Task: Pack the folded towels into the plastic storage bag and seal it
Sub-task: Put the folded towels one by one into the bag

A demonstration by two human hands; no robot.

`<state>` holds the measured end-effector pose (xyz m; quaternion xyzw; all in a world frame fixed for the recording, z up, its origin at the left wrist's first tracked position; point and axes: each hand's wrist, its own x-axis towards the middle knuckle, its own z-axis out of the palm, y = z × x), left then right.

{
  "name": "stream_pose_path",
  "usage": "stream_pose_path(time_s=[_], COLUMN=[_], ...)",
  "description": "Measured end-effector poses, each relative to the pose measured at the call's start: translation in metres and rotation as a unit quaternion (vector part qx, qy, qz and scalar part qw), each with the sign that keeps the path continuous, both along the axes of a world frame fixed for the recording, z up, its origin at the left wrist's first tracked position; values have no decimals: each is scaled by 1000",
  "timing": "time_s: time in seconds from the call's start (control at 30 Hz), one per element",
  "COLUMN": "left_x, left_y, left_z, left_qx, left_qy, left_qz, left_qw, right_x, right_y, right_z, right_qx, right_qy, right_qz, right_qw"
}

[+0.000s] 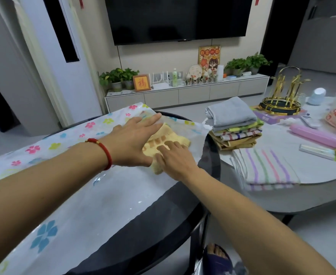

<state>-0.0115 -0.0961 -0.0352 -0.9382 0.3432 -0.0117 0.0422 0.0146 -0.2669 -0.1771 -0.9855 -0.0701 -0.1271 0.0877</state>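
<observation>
Plastic storage bag (80,139), flower-printed, lies flat across dark round table (183,205). Yellow towel (163,141) at bag mouth, partly under plastic. Left hand (131,141) flat, fingers straight, pressing on bag over towel. Right hand (175,159) flat, fingers extended on towel, gripping nothing. Stack of folded towels (234,124) on adjacent grey table (312,171); striped towel (262,167) lies near stack.

Place: a home living room.
Evidence, 12 o'clock: wall-mounted television (178,17) above a low media cabinet (187,94) lined with potted plants (118,76) and framed pictures (141,82).
Evidence, 10 o'clock: standing air conditioner (64,56).
</observation>
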Motion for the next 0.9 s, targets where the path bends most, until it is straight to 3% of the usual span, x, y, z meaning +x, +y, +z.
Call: stream_pose_path(time_s=[0.1,0.2,0.27,0.33,0.4,0.5,0.7,0.83,0.9], left_x=[2,1,1,2,3,4,-1,-15,-21], left_y=[-9,-16,-17,-19,-20,-20,-16,0,8], left_z=[-12,-25,-31,-34,-35,-37,-37,-35,-31], left_qx=[-6,-17,-21,-20,-26,-39,-43,-22,-10], left_qy=[-8,-11,-8,-2,1,3,-13,-28,-23], left_qz=[6,14,21,23,27,34,42,68,77], left_qw=[1000,1000,1000,1000,999,999,998,997,997], right_x=[-38,-66,-77,-80,-80,-73,-74,-83,-92], right_y=[-51,-131,-184,-224,-244,-259,-249,-239,-230], right_z=[1,-11,-26,-44,-54,-49,-34,-13,6], right_qx=[16,80,59,41,79,138,317,413,495], right_qy=[-84,-117,-80,23,94,116,58,-4,-4], right_qz=[-30,-184,-292,-398,-459,-465,-423,-352,-293], right_qw=[996,973,951,916,880,867,847,840,818])
